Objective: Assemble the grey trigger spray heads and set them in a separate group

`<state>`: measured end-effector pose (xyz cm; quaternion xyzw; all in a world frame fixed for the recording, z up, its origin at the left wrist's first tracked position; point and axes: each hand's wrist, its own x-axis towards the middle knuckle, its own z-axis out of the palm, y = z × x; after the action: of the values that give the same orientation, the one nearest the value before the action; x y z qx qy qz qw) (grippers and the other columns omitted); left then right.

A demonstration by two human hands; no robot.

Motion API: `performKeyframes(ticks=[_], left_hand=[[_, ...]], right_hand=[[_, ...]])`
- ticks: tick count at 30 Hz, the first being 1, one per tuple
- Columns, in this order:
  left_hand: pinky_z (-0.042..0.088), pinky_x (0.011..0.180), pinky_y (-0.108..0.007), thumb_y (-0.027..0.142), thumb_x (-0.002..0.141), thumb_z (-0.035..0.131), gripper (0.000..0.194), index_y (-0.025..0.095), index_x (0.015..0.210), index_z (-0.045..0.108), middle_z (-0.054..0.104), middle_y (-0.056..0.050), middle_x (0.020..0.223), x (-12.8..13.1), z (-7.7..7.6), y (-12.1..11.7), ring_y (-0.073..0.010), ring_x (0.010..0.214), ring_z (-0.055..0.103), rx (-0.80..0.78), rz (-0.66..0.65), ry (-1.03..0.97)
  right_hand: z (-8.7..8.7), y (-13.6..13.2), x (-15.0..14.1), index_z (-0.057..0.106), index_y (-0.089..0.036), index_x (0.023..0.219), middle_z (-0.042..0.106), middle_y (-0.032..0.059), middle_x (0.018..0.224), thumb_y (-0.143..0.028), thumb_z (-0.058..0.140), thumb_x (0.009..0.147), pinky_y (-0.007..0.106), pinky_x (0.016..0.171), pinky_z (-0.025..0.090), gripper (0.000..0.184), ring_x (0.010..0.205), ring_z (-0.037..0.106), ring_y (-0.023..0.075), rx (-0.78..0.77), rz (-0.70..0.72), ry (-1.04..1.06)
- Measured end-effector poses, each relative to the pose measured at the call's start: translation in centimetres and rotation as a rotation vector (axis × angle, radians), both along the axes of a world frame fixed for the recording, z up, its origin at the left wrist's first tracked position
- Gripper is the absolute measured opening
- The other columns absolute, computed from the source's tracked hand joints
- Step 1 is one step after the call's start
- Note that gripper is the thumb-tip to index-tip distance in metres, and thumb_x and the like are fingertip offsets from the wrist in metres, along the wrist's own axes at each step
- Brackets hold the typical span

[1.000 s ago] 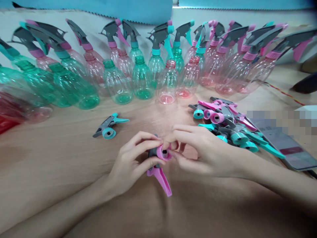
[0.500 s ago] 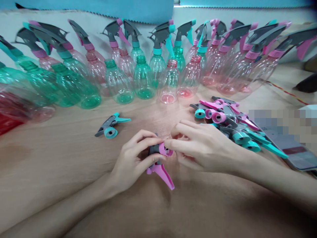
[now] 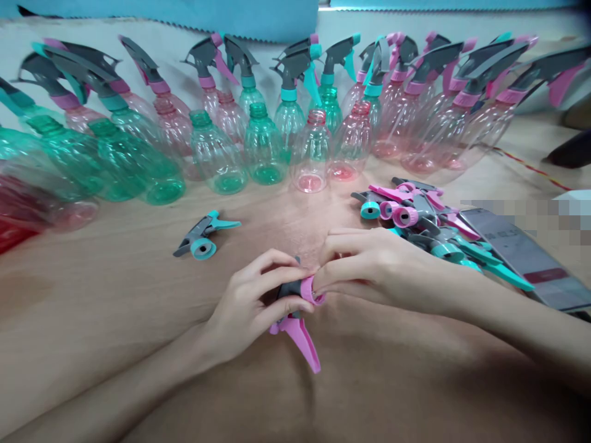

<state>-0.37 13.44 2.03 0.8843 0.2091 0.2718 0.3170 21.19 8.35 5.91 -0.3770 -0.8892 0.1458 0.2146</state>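
A grey trigger spray head with a pink collar and pink trigger (image 3: 302, 344) is gripped by my left hand (image 3: 252, 304), fingers above and thumb below its neck. The collar's open end faces right. At that opening my right hand (image 3: 364, 261) has its thumb and fingertips pinched together, reaching partly inside the collar; whatever they hold there is hidden. A grey and turquoise spray head (image 3: 203, 237) lies on the table beyond my left hand. Behind my right wrist is a pile of pink and turquoise spray heads (image 3: 406, 212).
Open-necked green bottles (image 3: 265, 147) and pink bottles (image 3: 311, 151) stand across the back, before a row of bottles with spray heads fitted (image 3: 290, 80). A phone (image 3: 530, 258) lies at the right. Something red (image 3: 18, 212) is at the left edge.
My right fingertips have moved from beside the collar to its opening, now covering most of it. The spray head has turned slightly in my left hand, which keeps its grip.
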Motion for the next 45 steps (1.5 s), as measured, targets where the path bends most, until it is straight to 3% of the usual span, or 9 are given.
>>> performKeyframes(ticks=[6, 10, 15, 24, 27, 30, 34, 39, 45], left_hand=[[0.048, 0.065, -0.023, 0.026, 0.078, 0.067, 0.020, 0.022, 0.098, 0.065, 0.055, -0.002, 0.096, 0.1, -0.1, 0.2, -0.0128, 0.078, 0.057, -0.152, 0.046, -0.018], [0.049, 0.061, -0.020, 0.027, 0.080, 0.064, 0.023, 0.024, 0.103, 0.062, 0.052, -0.001, 0.096, 0.3, -0.1, 0.3, -0.0114, 0.076, 0.056, -0.397, 0.110, -0.093], [0.052, 0.065, -0.023, 0.025, 0.080, 0.064, 0.023, 0.025, 0.103, 0.062, 0.053, -0.001, 0.096, 0.5, 0.0, 0.4, -0.0144, 0.082, 0.057, -0.486, 0.148, -0.141], [0.051, 0.075, -0.026, 0.024, 0.080, 0.065, 0.022, 0.026, 0.101, 0.062, 0.057, 0.000, 0.101, 0.2, -0.5, 0.4, -0.0162, 0.093, 0.058, -0.388, 0.271, -0.208], [0.051, 0.073, -0.023, 0.025, 0.080, 0.066, 0.023, 0.027, 0.102, 0.062, 0.056, 0.000, 0.101, 0.2, -0.5, 0.4, -0.0150, 0.092, 0.058, -0.357, 0.290, -0.210], [0.051, 0.070, -0.022, 0.025, 0.080, 0.065, 0.021, 0.026, 0.101, 0.062, 0.056, 0.000, 0.100, 0.2, -0.3, 0.3, -0.0143, 0.090, 0.058, -0.360, 0.290, -0.198], [0.051, 0.069, -0.023, 0.026, 0.080, 0.065, 0.021, 0.025, 0.101, 0.062, 0.056, -0.001, 0.099, 0.3, -0.3, 0.4, -0.0149, 0.089, 0.058, -0.366, 0.286, -0.189], [0.052, 0.069, -0.023, 0.027, 0.080, 0.065, 0.021, 0.025, 0.101, 0.062, 0.056, -0.001, 0.099, 0.3, -0.3, 0.4, -0.0152, 0.089, 0.059, -0.365, 0.293, -0.186], [0.051, 0.068, -0.022, 0.027, 0.080, 0.065, 0.020, 0.024, 0.100, 0.063, 0.056, -0.001, 0.098, 0.4, -0.2, 0.2, -0.0147, 0.089, 0.058, -0.358, 0.291, -0.181]], right_hand=[[0.8, 0.1, 0.3, 0.064, -0.017, 0.090, 0.061, 0.0037, 0.088, -0.019, 0.046, 0.091, 0.025, 0.071, 0.043, 0.019, 0.082, 0.056, 0.0126, -0.042, -0.029, 0.061], [2.0, -0.1, 0.5, 0.061, -0.017, 0.081, 0.062, 0.0018, 0.081, -0.024, 0.052, 0.089, 0.023, 0.065, 0.043, 0.014, 0.073, 0.056, 0.0113, 0.106, -0.216, 0.139], [1.3, 0.1, 0.5, 0.054, -0.016, 0.086, 0.062, 0.0027, 0.083, -0.027, 0.050, 0.090, 0.023, 0.060, 0.043, 0.013, 0.071, 0.057, 0.0117, 0.143, -0.364, 0.242], [-4.4, 1.6, 0.3, 0.054, -0.014, 0.086, 0.058, 0.0046, 0.073, -0.015, 0.035, 0.091, 0.025, 0.052, 0.030, 0.020, 0.063, 0.051, 0.0141, 0.207, -0.376, -0.282], [-3.9, 1.5, 0.0, 0.053, -0.014, 0.101, 0.061, 0.0062, 0.078, -0.018, 0.037, 0.092, 0.026, 0.057, 0.034, 0.019, 0.069, 0.055, 0.0168, 0.092, -0.369, -0.323], [-2.3, 1.2, 0.6, 0.053, -0.016, 0.109, 0.065, 0.0075, 0.091, -0.029, 0.044, 0.091, 0.033, 0.075, 0.042, 0.024, 0.087, 0.058, 0.0218, 0.022, -0.257, -0.323], [-1.2, 1.0, 1.5, 0.058, -0.016, 0.106, 0.057, 0.0132, 0.121, -0.051, 0.037, 0.091, 0.046, 0.095, 0.036, 0.044, 0.109, 0.054, 0.0272, 0.056, -0.211, -0.359], [-2.1, -0.2, 0.8, 0.048, -0.014, 0.127, 0.041, 0.0162, 0.139, -0.057, 0.025, 0.091, 0.057, 0.105, 0.022, 0.062, 0.128, 0.038, 0.0319, 0.122, -0.286, -0.446], [-3.4, -0.2, 0.0, 0.054, -0.016, 0.124, 0.045, 0.0136, 0.137, -0.049, 0.031, 0.093, 0.057, 0.104, 0.024, 0.050, 0.126, 0.041, 0.0309, 0.105, -0.283, -0.491]])
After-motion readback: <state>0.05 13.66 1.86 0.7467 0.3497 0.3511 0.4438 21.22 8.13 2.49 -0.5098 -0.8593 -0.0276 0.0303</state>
